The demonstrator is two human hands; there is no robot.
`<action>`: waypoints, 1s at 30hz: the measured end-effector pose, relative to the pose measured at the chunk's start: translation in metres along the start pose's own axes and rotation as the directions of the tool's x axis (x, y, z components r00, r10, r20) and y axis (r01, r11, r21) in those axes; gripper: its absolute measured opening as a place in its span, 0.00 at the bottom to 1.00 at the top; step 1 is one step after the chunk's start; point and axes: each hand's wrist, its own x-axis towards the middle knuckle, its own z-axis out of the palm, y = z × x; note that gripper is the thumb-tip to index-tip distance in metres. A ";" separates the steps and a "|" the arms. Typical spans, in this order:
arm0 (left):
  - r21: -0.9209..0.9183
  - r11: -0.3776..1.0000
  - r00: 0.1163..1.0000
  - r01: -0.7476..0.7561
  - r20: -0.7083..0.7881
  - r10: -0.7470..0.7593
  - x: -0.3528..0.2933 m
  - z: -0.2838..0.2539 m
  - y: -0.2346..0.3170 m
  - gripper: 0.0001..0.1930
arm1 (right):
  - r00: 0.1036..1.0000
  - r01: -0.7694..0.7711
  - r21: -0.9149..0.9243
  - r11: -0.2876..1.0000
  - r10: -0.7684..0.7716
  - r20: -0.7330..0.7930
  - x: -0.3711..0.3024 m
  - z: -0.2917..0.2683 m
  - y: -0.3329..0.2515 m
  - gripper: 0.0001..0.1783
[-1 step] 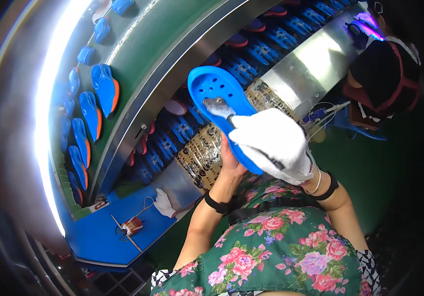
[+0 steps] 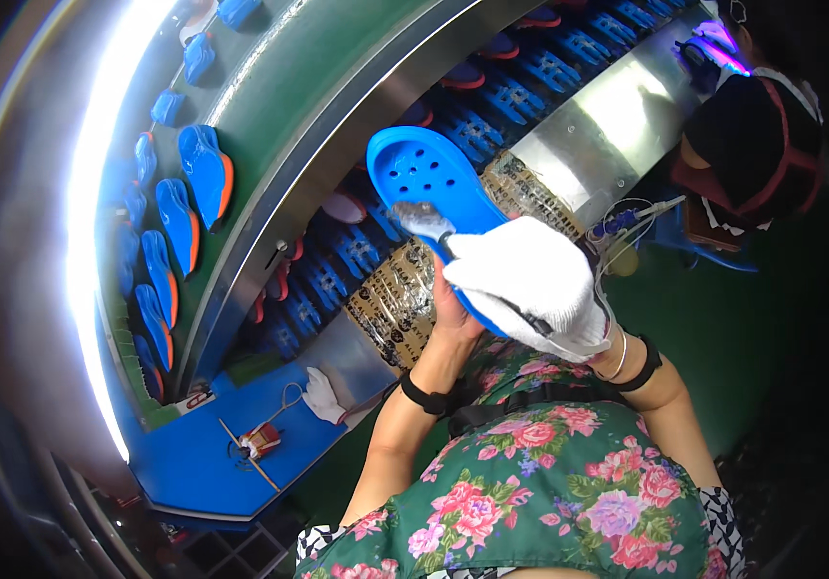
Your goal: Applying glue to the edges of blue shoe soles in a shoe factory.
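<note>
My left hand (image 2: 450, 304), bare, supports a blue shoe sole (image 2: 473, 201) from beneath, its fingers mostly hidden behind it. Round holes dot the sole's broad upper end, and a raised rim runs around it. In a white knitted glove, my right hand (image 2: 526, 280) is closed around a brush (image 2: 426, 224), whose handle is mostly covered. Dark, wet-looking bristles lie over the left edge of the sole, below the holes. The sole's lower end is covered by the glove.
Blue soles with orange edges (image 2: 177, 224) lie on a green conveyor (image 2: 270, 106) at left. Below it, a rack holds several blue shoe parts (image 2: 512, 99). A blue table (image 2: 193, 463) carries a white glove (image 2: 322, 397) and a small red container (image 2: 260, 440). Another person (image 2: 738, 145) sits far right.
The brush has shifted slightly left and down, from the sole's inner surface to its left edge. My left hand keeps the sole in nearly the same place.
</note>
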 end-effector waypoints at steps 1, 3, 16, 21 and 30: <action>-0.034 0.999 0.999 -0.019 0.029 0.020 0.003 0.005 0.001 0.51 | 1.000 -0.011 0.029 1.000 0.012 -0.023 0.002 0.000 -0.003 0.15; -0.339 0.941 0.985 -0.003 0.162 0.061 0.011 0.007 0.002 0.49 | 0.995 -0.075 0.141 0.987 0.083 -0.058 0.005 0.000 0.006 0.13; -0.144 0.975 0.985 -0.170 -0.012 0.170 0.019 0.012 0.015 0.52 | 0.943 -0.216 0.405 0.888 0.297 -0.149 -0.009 0.007 0.015 0.09; -0.090 0.995 0.996 -0.045 0.069 0.051 0.019 0.015 0.020 0.58 | 0.998 0.015 0.099 0.995 -0.008 -0.070 -0.020 0.015 0.007 0.14; -0.248 0.968 0.988 -0.028 0.141 0.064 0.026 0.020 0.029 0.53 | 0.996 0.088 0.070 0.994 -0.088 -0.011 -0.026 0.010 0.020 0.15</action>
